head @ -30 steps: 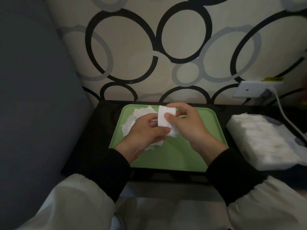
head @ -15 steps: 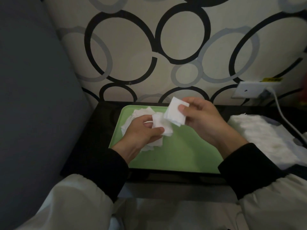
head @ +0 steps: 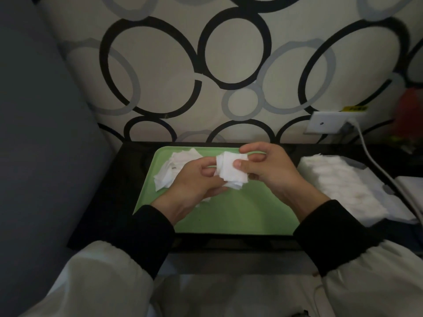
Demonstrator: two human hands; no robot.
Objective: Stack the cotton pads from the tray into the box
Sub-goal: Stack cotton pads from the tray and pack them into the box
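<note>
L hand (head: 194, 179) & R hand (head: 267, 170) meet over the tray (head: 240, 213), both clamped on one small stack (head: 232, 170) of pads. L fingers curl under it; R thumb presses the top, fingers behind. Prob. held btwn both hands to square the edges so it goes in as one block. Loose pile (head: 174, 165) lies on the tray just beyond L knuckles, partly hidden by that hand. Box (head: 338, 179) sits to the outer side of R hand, not touching, already holding pads. Next move, I'd judge: carry stack to box. A slack pinch could fan it.
</note>
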